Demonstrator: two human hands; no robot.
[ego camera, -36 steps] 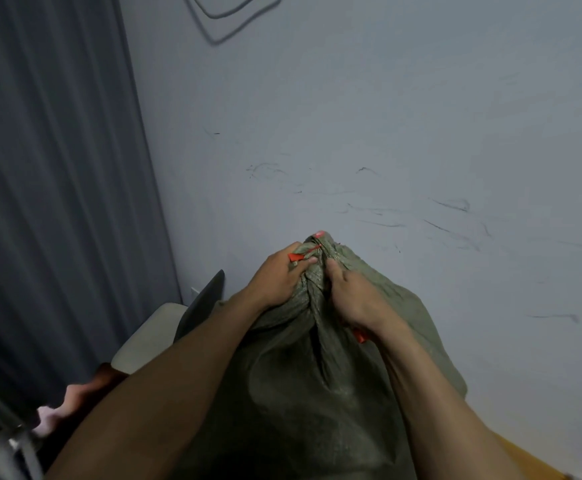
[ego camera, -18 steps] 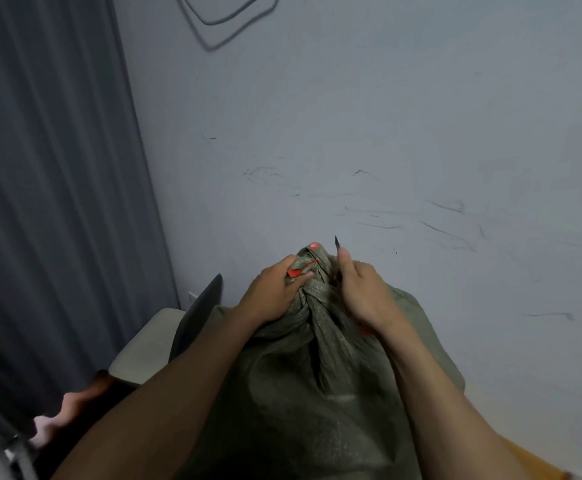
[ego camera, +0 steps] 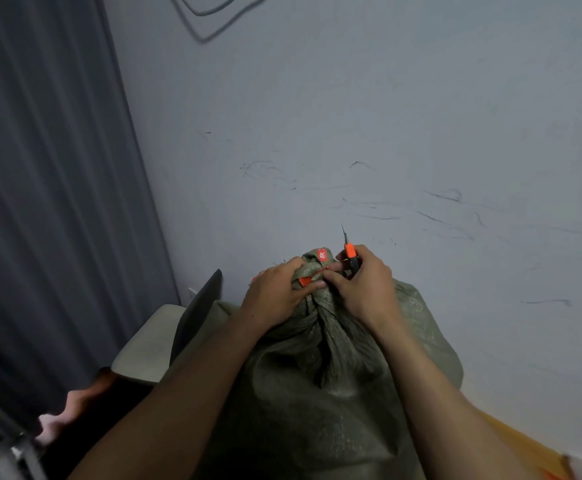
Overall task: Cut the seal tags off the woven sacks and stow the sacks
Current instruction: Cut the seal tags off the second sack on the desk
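woven sack (ego camera: 317, 393): lower centre of frame, upright against the wall (ego camera: 386, 116), neck bunched | left hand (ego camera: 275, 289): grip curled round the neck, likely to steady it and bare the tie | right hand (ego camera: 365, 285): grip wrapped round the cutter (ego camera: 350, 252), blade up, just right of the neck | seal tag (ego camera: 322, 254): orange, atop the neck, apparently uncut

Both bare arms reach from the near edge and converge toward the far middle, the left forearm (ego camera: 178, 393) from the near left and the right forearm (ego camera: 438, 393) from the near right. The left hand (ego camera: 279, 289) lies palm down, fingers curled round the gathered neck of the woven sack (ego camera: 317, 341), fingertips at the orange seal tag (ego camera: 305, 280). Just beside it, the right hand (ego camera: 365, 285) grips a small orange-and-black cutter (ego camera: 349, 251), its thin tip pointing away.
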